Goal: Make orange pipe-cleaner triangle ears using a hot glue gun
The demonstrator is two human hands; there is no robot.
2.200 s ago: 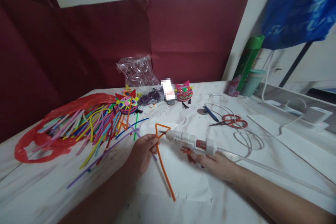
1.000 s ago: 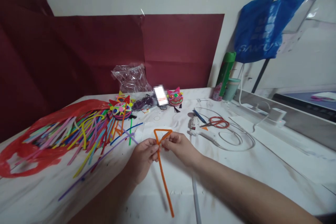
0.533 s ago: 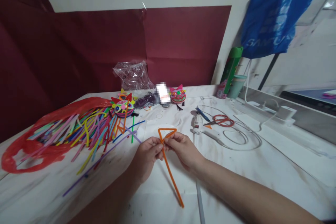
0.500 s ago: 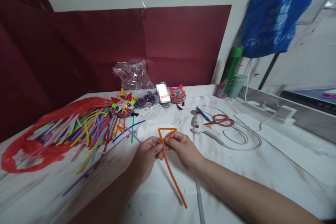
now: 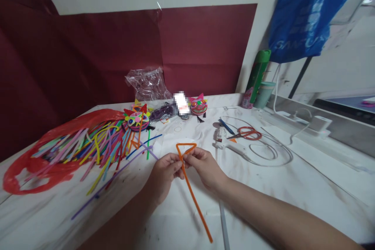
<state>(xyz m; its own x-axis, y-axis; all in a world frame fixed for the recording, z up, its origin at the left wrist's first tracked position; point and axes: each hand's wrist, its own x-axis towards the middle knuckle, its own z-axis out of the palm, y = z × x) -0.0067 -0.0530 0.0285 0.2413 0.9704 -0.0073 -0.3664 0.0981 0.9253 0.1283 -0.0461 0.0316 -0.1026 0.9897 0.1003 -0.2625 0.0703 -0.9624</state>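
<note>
An orange pipe cleaner (image 5: 197, 201) is bent into a small triangle at its upper end, with a long straight tail slanting down to the right. My left hand (image 5: 167, 172) pinches it just below the triangle, at the left side. From the right, my right hand (image 5: 205, 166) closes thumb and finger on the triangle's lower corner, where the strands meet. Both hands nearly touch above the white tabletop. Fingertips cover the exact crossing point. To the left lies another orange pipe cleaner with a bent end (image 5: 134, 143).
Colourful pipe cleaners (image 5: 99, 140) spill from a red plastic bag (image 5: 17, 183) at left. Cat-face crafts (image 5: 137, 120) stand behind, near a clear plastic bag (image 5: 148, 84). At right lie a glue gun (image 5: 231, 146), red-handled scissors (image 5: 249, 133) and a looped cable (image 5: 288, 156).
The orange tail's free end has swung slightly down and to the right. Both hands keep their pinch in nearly the same place.
</note>
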